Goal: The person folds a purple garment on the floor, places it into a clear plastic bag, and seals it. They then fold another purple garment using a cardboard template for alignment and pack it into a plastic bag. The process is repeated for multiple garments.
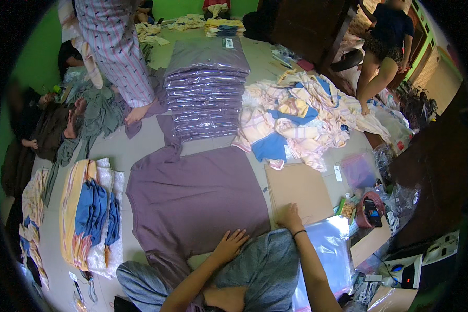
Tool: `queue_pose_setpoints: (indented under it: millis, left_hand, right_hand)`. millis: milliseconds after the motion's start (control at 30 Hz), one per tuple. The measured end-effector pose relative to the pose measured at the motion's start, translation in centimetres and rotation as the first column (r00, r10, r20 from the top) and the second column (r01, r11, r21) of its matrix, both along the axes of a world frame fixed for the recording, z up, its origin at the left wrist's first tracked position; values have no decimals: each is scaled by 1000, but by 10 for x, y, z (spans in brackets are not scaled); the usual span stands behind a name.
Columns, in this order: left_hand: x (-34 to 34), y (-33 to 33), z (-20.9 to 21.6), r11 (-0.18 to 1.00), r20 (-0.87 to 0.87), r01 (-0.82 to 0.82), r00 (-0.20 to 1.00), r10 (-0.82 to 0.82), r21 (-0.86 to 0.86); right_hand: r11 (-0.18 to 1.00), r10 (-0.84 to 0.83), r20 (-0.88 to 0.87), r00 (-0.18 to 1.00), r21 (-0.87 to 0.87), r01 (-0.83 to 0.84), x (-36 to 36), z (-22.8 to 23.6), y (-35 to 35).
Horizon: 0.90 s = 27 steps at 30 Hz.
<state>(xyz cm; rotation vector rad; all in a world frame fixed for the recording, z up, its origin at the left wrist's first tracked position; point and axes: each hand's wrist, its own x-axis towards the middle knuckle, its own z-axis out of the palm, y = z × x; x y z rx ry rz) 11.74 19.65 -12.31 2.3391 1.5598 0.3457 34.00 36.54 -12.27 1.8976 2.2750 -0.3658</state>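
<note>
A mauve long-sleeved garment [203, 192] lies spread on the floor in front of my crossed legs, one sleeve trailing toward my lap. My left hand [231, 245] rests flat on its near edge, fingers apart and holding nothing. To the right is a stack of brown cardboard sheets [299, 190]. My right hand [292, 218] lies at the stack's near edge with its fingers stretched onto the top sheet; I see no grip on it. Clear plastic bags [325, 249] lie beneath my right forearm. Beyond the garment stands a tall pile of bagged, folded mauve garments [208, 88].
Crumpled patterned clothes [301, 117] heap at the back right. Folded yellow and blue clothes [88, 213] lie at left. A pink basket [369, 210] holds a phone. A person in striped trousers [114, 52] stands by the pile; another person [387, 47] is at the far right.
</note>
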Motion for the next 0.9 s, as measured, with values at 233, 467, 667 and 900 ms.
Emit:
queue_pose_setpoints:
  millis: [233, 467, 667, 900]
  left_hand:
    - [16, 16, 3, 998, -52, -48, 997, 50, 43]
    - [10, 9, -11, 995, 132, -68, 988, 78, -79]
    - [8, -35, -12, 936, 96, -232, 960, 265, -265]
    - [15, -39, 81, 869, 470, -328, 740, 481, -371]
  right_hand:
    - [998, 43, -121, 992, -29, -47, -2, 1, 3]
    - [982, 105, -459, 882, -95, -166, 25, 41, 7]
    - [833, -72, -207, 976, 525, 173, 81, 108, -27]
    - [633, 54, -357, 932, 734, 245, 81, 212, -114]
